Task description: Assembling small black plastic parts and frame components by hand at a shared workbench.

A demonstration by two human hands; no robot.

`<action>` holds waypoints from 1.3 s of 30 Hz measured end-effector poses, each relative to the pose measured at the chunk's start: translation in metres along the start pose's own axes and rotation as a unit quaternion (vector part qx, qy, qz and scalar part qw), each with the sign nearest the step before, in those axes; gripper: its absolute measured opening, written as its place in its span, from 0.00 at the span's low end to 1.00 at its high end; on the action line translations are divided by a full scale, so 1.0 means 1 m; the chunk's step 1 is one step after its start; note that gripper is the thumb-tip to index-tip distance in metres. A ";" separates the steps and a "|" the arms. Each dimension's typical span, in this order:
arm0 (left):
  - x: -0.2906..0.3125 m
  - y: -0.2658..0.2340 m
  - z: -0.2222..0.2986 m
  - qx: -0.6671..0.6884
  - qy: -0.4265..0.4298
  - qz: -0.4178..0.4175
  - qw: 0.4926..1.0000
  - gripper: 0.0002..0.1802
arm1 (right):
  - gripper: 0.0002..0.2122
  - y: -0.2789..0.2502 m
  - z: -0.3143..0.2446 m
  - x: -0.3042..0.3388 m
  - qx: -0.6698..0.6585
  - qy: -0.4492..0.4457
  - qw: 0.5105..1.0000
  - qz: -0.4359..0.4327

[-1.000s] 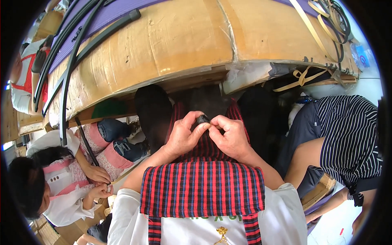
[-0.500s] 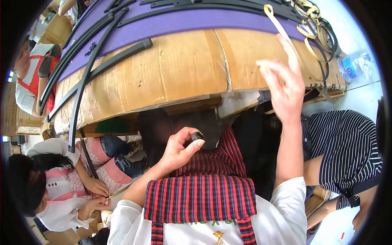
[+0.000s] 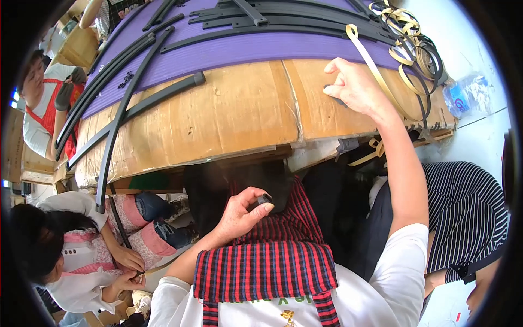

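Bent now where they were spread half a second ago, the right hand's (image 3: 357,90) fingers have shifted toward the middle of the desk (image 3: 239,111), while the left hand (image 3: 244,211) has stayed short of its near edge.

Small black piece (image 3: 265,199): it sits just short of the desk's near edge, pinched between the left thumb and bent forefinger, above the striped apron (image 3: 267,272). Over the desk's near right part, a dark scrap (image 3: 333,94) shows beside the right thumb; whether the right fingers grip it or only hover above it, I cannot tell.

Farther across the desk lies a purple sheet (image 3: 305,48) with flat black bars (image 3: 234,25) on it. Two crossed black strips (image 3: 124,113) lie at the desk's left, one overhanging its near edge; a pale strap (image 3: 370,71) curls along its right, just beside the right hand.

Small and held only by the fingertips, the black piece could slip and drop below the desk if the left pinch loosened. Likewise, the right wrist could snag the loose strap if it swung outward, dragging the coils on the desk's right.
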State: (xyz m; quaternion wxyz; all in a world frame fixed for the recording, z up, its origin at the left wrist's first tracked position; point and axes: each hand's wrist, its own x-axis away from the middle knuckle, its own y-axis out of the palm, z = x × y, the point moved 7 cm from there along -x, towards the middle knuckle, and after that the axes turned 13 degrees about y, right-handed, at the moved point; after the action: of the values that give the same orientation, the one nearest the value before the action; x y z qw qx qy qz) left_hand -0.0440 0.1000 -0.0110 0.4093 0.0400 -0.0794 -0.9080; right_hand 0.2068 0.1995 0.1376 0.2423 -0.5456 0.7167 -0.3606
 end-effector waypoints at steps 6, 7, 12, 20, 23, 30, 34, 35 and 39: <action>0.004 0.006 -0.004 0.017 0.001 -0.024 1.000 0.13 | 0.17 -0.008 0.023 -0.017 0.078 0.087 0.992 -0.055; 0.005 0.005 -0.007 0.019 0.003 -0.023 1.000 0.13 | 0.17 -0.007 0.025 -0.016 0.084 0.094 0.990 -0.056; 0.009 0.007 -0.005 0.002 -0.006 -0.035 0.999 0.14 | 0.12 -0.017 0.026 0.006 -0.055 0.113 0.986 -0.109; 0.006 0.005 0.004 -0.022 0.031 -0.022 0.999 0.10 | 0.12 -0.025 0.029 0.009 -0.107 0.044 0.990 -0.086; 0.004 0.005 -0.001 0.004 -0.023 -0.025 0.999 0.13 | 0.13 -0.022 0.038 0.014 -0.207 0.100 0.969 -0.089; 0.005 0.005 -0.007 -0.019 -0.026 -0.037 0.999 0.14 | 0.12 -0.015 0.036 0.021 -0.158 0.123 0.978 -0.059; 0.007 0.007 -0.010 -0.027 -0.035 -0.030 0.999 0.15 | 0.09 -0.013 0.008 0.019 0.135 -0.013 0.991 -0.010; 0.007 0.006 -0.011 -0.030 -0.037 -0.027 0.998 0.15 | 0.07 -0.011 0.004 0.017 0.181 -0.032 0.983 -0.004; 0.010 0.011 -0.007 -0.016 -0.039 -0.029 0.999 0.14 | 0.05 -0.009 0.013 -0.012 0.222 0.069 0.968 -0.096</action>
State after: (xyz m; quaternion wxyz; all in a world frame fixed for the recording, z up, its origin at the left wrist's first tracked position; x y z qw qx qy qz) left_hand -0.0419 0.0848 -0.0165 0.3798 0.0004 -0.0794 -0.9217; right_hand 0.2258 0.2065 0.1363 0.2718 -0.5179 0.5780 -0.5690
